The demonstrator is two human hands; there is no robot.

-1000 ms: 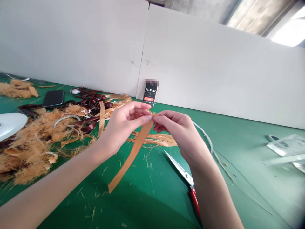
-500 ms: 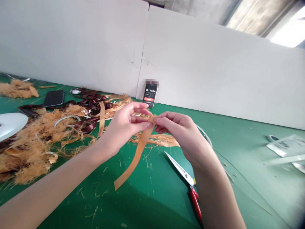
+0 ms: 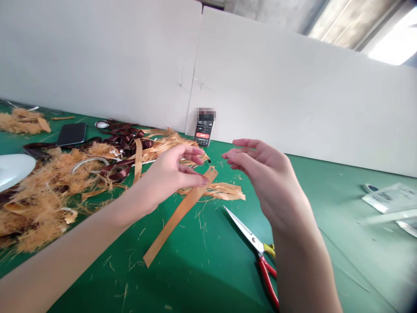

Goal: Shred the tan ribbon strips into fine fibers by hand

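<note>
My left hand (image 3: 172,174) pinches a tan ribbon strip (image 3: 177,217) near its upper end, between thumb and fingers. The strip slants down toward the lower left, and its top end looks slightly frayed. To the right, apart from the strip, is my right hand (image 3: 260,169), its thumb and fingertips pressed together; whether a thin fibre is between them I cannot make out. Behind and below the strip lies a bundle of frayed tan ribbon (image 3: 224,191). Scissors with red handles (image 3: 250,237) rest just left of my right forearm, partly hidden by it.
Fluffy tan fibres (image 3: 42,204) and dark brown ribbon (image 3: 127,141) are heaped at the left, beside a white disc (image 3: 14,171) and a dark phone (image 3: 71,134). Another phone (image 3: 203,130) leans against the white panel (image 3: 293,87). A clear plastic packet (image 3: 387,198) lies at the right.
My right hand has let go of the strip's upper end and moved away to the right. The left hand keeps its pinch, and the strip's lower end has swung slightly left.
</note>
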